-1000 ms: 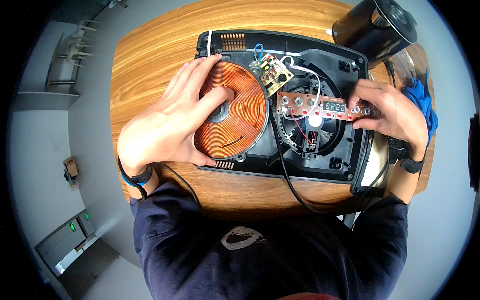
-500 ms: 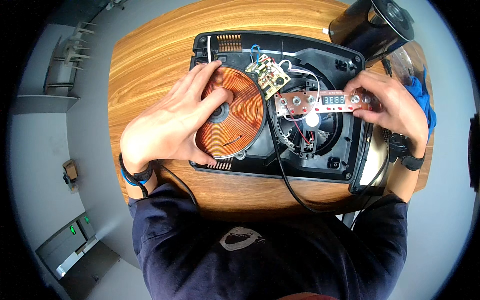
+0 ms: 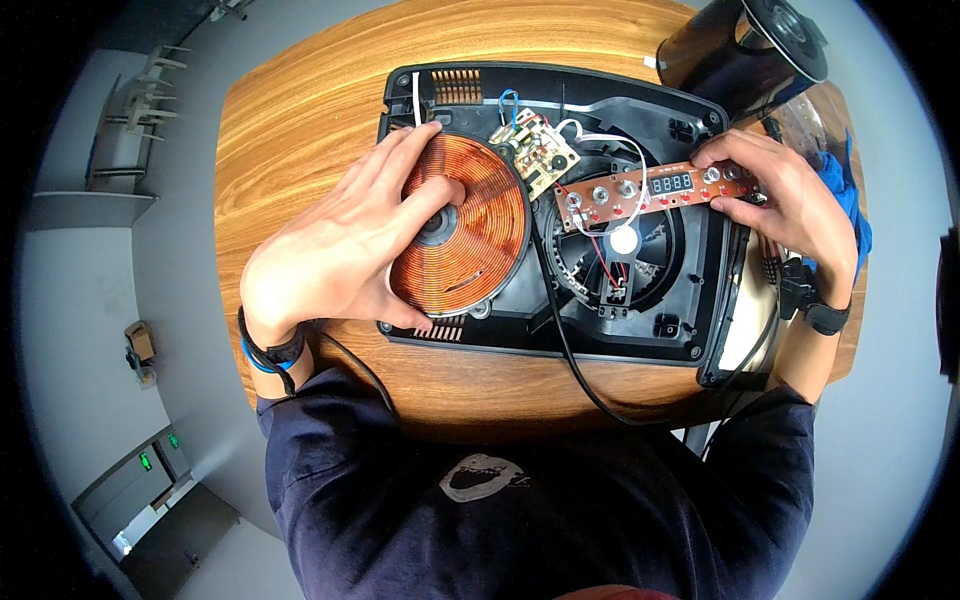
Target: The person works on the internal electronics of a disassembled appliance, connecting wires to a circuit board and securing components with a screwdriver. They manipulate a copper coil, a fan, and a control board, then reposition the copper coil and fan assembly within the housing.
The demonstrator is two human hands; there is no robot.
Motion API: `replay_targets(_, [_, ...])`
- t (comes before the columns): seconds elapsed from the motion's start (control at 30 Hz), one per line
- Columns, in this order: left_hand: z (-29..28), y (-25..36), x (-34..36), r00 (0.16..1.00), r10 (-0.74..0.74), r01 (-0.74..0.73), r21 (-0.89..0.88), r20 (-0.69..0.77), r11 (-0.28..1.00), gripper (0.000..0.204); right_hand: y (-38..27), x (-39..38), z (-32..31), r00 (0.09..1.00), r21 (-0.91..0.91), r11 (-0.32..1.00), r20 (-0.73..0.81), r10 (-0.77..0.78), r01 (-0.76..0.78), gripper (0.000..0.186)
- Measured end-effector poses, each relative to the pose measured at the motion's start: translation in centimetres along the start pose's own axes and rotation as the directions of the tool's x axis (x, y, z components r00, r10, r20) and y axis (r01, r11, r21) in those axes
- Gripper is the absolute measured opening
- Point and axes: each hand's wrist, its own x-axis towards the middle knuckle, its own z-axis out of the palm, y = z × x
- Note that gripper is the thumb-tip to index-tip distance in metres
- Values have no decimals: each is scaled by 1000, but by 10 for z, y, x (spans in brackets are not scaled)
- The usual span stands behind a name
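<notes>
Inside an opened black induction cooker housing [image 3: 590, 340] lies a round copper coil [image 3: 470, 255]. My left hand [image 3: 350, 235] grips the coil, its fingers at the far and near rims and one bent onto the centre. Between the thumb and fingers of my right hand [image 3: 785, 195], the right end of a narrow reddish-brown display board [image 3: 640, 195] is pinched. That board slants over the round black fan [image 3: 650, 272], its left end lower. Thin white and red wires run from it. A pale circuit board [image 3: 540, 150] with components sits beside the coil's upper right edge.
A dark cylindrical container [image 3: 735, 60] stands at the table's far right, beside a blue cloth [image 3: 845, 205] and clear plastic. A black cable [image 3: 570, 350] crosses the housing and its near edge. The wooden table [image 3: 310, 100] extends left and beyond the housing.
My right hand has tilted the display board, raising its right end toward the far side and shifting it slightly right. My left hand stays on the coil.
</notes>
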Motion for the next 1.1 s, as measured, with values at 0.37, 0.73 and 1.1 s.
replay_targets(0.37, [1, -2, 0, 1000, 0, 0, 12, 11, 1000, 116, -1, 0, -3, 1000, 19, 1000, 24, 9, -10, 50])
replay_targets(0.73, [0, 2, -1, 1000, -4, 5, 28, -9, 1000, 115, 2, -1, 0, 1000, -48, 999, 13, 20, -19, 54])
replay_targets(1.1, [0, 2, 0, 1000, -2, 3, 33, -8, 999, 115, 0, 0, -2, 999, -37, 999, 31, 32, -31, 54])
